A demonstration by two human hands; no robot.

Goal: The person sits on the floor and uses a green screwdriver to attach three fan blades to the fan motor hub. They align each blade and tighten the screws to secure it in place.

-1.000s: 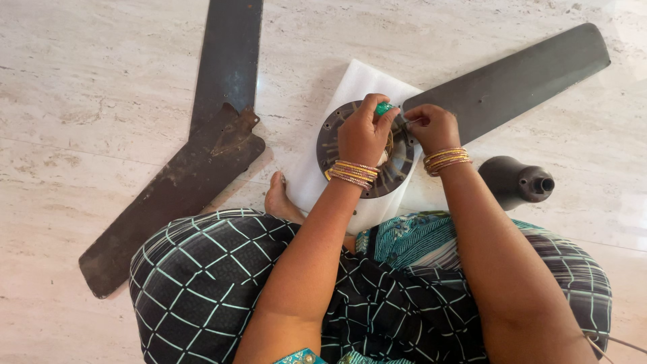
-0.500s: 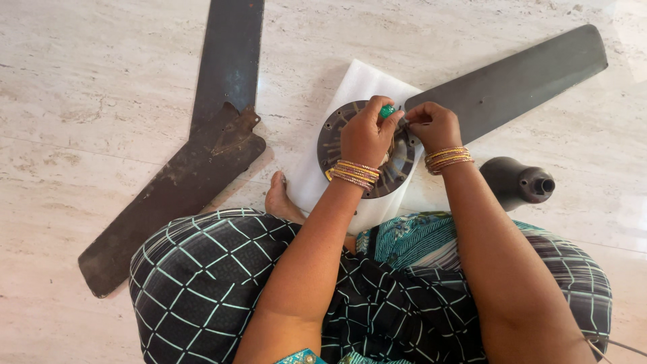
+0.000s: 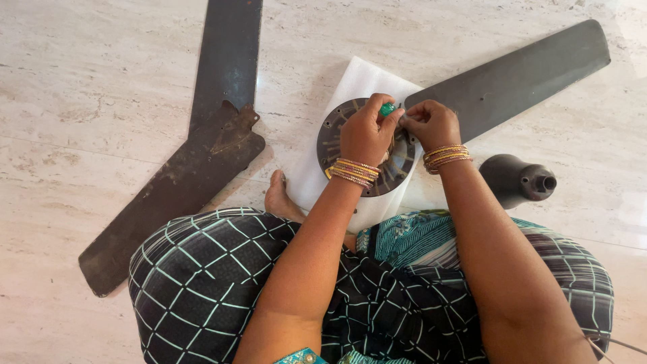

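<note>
Fan motor disc [image 3: 337, 138] on white foam sheet [image 3: 350, 84]: left hand [image 3: 364, 135] grips green-handled screwdriver [image 3: 387, 108]; right hand [image 3: 431, 125], at 3 o'clock, pinches its shaft.

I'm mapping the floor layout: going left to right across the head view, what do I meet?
Two detached dark fan blades → bare foot → left hand gripping a green-handled tool over the round fan motor plate → right hand → third fan blade → dark cone-shaped cover.
</note>
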